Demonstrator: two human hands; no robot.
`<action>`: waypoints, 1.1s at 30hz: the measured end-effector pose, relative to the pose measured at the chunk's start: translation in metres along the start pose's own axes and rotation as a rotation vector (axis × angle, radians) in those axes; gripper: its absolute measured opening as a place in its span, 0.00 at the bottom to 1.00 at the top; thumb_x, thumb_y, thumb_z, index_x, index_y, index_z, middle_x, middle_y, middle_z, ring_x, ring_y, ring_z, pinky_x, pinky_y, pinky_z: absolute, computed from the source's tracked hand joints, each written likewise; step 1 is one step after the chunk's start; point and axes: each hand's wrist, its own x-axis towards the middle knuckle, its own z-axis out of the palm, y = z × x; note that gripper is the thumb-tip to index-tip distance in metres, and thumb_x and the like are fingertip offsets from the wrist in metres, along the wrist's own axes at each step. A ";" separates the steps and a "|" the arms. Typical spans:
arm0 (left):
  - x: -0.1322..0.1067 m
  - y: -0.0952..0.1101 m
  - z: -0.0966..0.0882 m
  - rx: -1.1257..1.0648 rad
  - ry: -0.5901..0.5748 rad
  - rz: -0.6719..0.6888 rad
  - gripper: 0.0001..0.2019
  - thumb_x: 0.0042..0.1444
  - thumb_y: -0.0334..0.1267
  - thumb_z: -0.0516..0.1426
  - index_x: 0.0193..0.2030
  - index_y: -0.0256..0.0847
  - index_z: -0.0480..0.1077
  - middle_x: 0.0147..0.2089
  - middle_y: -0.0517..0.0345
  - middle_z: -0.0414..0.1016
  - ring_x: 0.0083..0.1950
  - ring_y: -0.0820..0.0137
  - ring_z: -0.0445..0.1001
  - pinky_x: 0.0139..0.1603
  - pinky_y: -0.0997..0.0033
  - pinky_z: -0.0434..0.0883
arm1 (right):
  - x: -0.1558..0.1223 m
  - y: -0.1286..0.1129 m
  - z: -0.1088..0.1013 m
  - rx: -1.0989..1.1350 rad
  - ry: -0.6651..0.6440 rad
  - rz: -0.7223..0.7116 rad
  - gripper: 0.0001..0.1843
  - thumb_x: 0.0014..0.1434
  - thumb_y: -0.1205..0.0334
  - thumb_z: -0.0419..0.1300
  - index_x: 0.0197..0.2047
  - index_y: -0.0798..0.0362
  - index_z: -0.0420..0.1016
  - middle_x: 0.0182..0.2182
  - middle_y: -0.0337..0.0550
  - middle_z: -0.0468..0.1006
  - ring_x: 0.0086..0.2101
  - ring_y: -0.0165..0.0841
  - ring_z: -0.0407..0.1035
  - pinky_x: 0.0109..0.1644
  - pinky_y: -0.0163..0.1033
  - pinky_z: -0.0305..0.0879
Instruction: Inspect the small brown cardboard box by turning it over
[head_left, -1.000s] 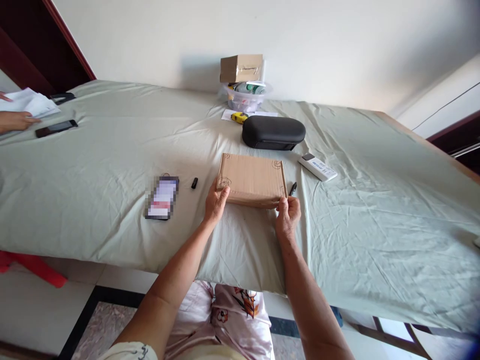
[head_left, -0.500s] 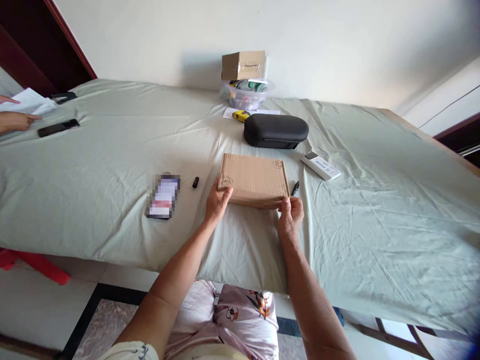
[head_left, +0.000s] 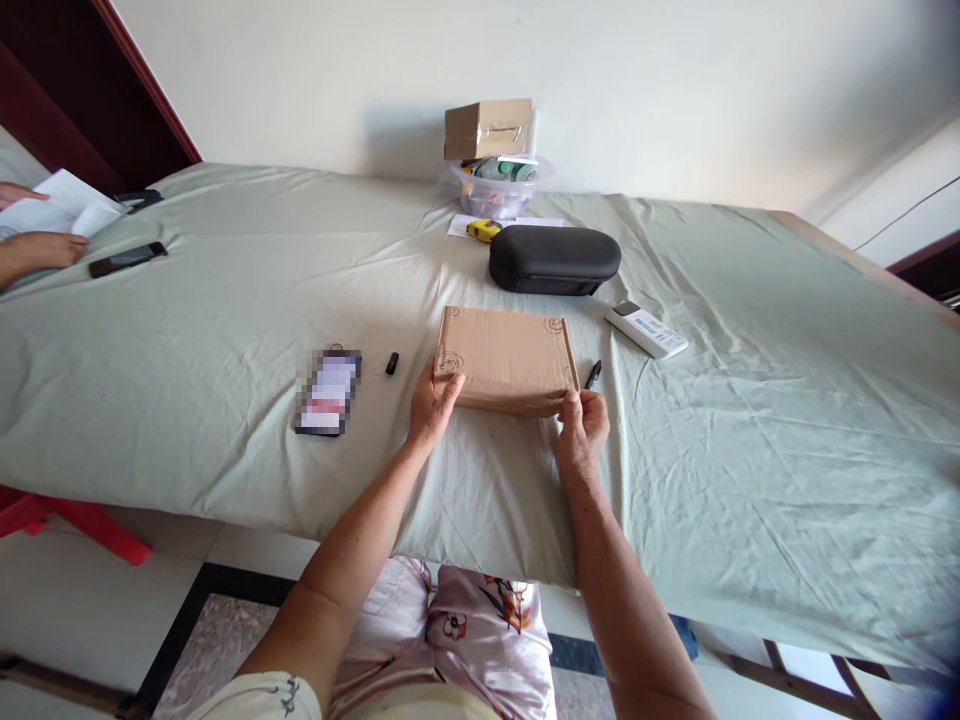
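Observation:
A flat brown cardboard box (head_left: 506,355) lies on the table covered with a pale green cloth (head_left: 225,330). My left hand (head_left: 431,405) rests against its near left corner, thumb on the top face and fingers curled along the side. My right hand (head_left: 581,430) pinches the near right corner with closed fingers. A black marker (head_left: 592,374) lies just right of the box, and a small black cap (head_left: 391,363) lies left of it.
A phone (head_left: 328,391) lies left of the box. Behind stand a black hard case (head_left: 553,259), a white remote (head_left: 646,330), a yellow tape measure (head_left: 480,231) and a plastic tub (head_left: 495,195) topped by a small carton (head_left: 487,128). Another person's hand (head_left: 37,250) with papers and a dark phone (head_left: 127,259) are far left.
Both hands stay on the box's near corners. The view has shifted slightly; the other person's hand at far left has moved a little.

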 end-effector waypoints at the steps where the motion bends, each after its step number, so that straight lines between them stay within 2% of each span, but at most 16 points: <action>1: 0.000 -0.001 0.000 -0.002 0.009 0.001 0.36 0.62 0.72 0.59 0.62 0.43 0.74 0.59 0.43 0.83 0.66 0.52 0.79 0.72 0.51 0.71 | 0.000 0.000 0.000 0.006 -0.003 -0.001 0.29 0.63 0.28 0.59 0.37 0.49 0.68 0.28 0.34 0.67 0.30 0.31 0.60 0.40 0.41 0.61; 6: -0.001 -0.003 0.001 -0.013 0.020 0.011 0.35 0.62 0.71 0.59 0.62 0.42 0.73 0.59 0.43 0.82 0.66 0.53 0.78 0.71 0.53 0.71 | 0.002 0.001 0.002 0.029 0.008 -0.011 0.31 0.59 0.26 0.62 0.36 0.49 0.68 0.28 0.34 0.66 0.29 0.30 0.59 0.37 0.39 0.59; 12: 0.000 -0.010 0.002 0.035 0.025 0.020 0.33 0.64 0.68 0.58 0.61 0.42 0.72 0.58 0.43 0.81 0.63 0.55 0.79 0.69 0.53 0.73 | 0.000 0.002 0.003 -0.001 0.030 -0.020 0.29 0.61 0.30 0.62 0.36 0.49 0.68 0.28 0.34 0.66 0.29 0.29 0.60 0.36 0.38 0.59; 14: -0.001 -0.015 0.004 0.103 0.084 0.036 0.34 0.65 0.67 0.57 0.64 0.41 0.70 0.61 0.40 0.79 0.63 0.54 0.79 0.68 0.52 0.74 | 0.000 0.004 0.005 -0.047 0.086 -0.043 0.26 0.62 0.33 0.62 0.40 0.50 0.70 0.31 0.37 0.69 0.31 0.31 0.63 0.37 0.39 0.62; 16: -0.003 -0.019 0.007 0.232 0.195 0.096 0.37 0.65 0.65 0.58 0.70 0.39 0.66 0.67 0.35 0.75 0.69 0.51 0.76 0.70 0.49 0.72 | 0.000 0.005 0.008 -0.133 0.146 -0.122 0.26 0.63 0.37 0.63 0.50 0.51 0.72 0.37 0.42 0.74 0.36 0.34 0.69 0.42 0.43 0.68; 18: -0.006 -0.020 0.010 0.407 0.268 0.212 0.38 0.67 0.62 0.58 0.74 0.38 0.63 0.74 0.31 0.67 0.76 0.48 0.68 0.75 0.45 0.67 | 0.000 0.004 0.012 -0.273 0.184 -0.278 0.28 0.65 0.41 0.62 0.59 0.51 0.72 0.47 0.50 0.77 0.46 0.41 0.73 0.50 0.50 0.72; 19: -0.008 -0.020 0.011 0.499 0.276 0.286 0.35 0.68 0.59 0.58 0.73 0.38 0.65 0.76 0.31 0.65 0.78 0.47 0.65 0.77 0.44 0.64 | -0.002 0.002 0.014 -0.353 0.191 -0.372 0.28 0.66 0.43 0.62 0.62 0.50 0.72 0.52 0.54 0.77 0.51 0.45 0.73 0.55 0.54 0.72; 22: -0.015 -0.017 0.016 0.698 0.214 0.524 0.22 0.72 0.48 0.56 0.67 0.44 0.74 0.76 0.37 0.67 0.80 0.49 0.64 0.80 0.42 0.58 | -0.014 -0.006 0.023 -0.538 0.155 -0.616 0.22 0.69 0.51 0.59 0.63 0.46 0.76 0.62 0.55 0.74 0.63 0.50 0.68 0.67 0.62 0.64; 25: -0.021 -0.013 0.020 0.783 0.107 0.691 0.17 0.72 0.39 0.55 0.62 0.48 0.79 0.71 0.44 0.75 0.77 0.54 0.68 0.81 0.43 0.54 | -0.029 -0.012 0.030 -0.636 0.016 -0.758 0.19 0.70 0.58 0.59 0.62 0.41 0.80 0.65 0.49 0.74 0.68 0.48 0.65 0.73 0.60 0.58; 29: -0.022 -0.011 0.020 0.831 0.056 0.687 0.17 0.71 0.36 0.55 0.61 0.49 0.80 0.67 0.48 0.81 0.74 0.56 0.73 0.83 0.43 0.52 | -0.038 -0.010 0.035 -0.713 -0.112 -0.779 0.23 0.71 0.60 0.57 0.67 0.42 0.77 0.67 0.47 0.76 0.70 0.45 0.64 0.75 0.56 0.54; 33: -0.022 -0.009 0.018 0.867 0.041 0.686 0.20 0.70 0.34 0.56 0.64 0.52 0.78 0.69 0.49 0.79 0.74 0.57 0.73 0.83 0.44 0.53 | -0.038 -0.009 0.035 -0.697 -0.099 -0.783 0.27 0.71 0.61 0.57 0.71 0.41 0.73 0.67 0.47 0.76 0.70 0.44 0.64 0.76 0.54 0.52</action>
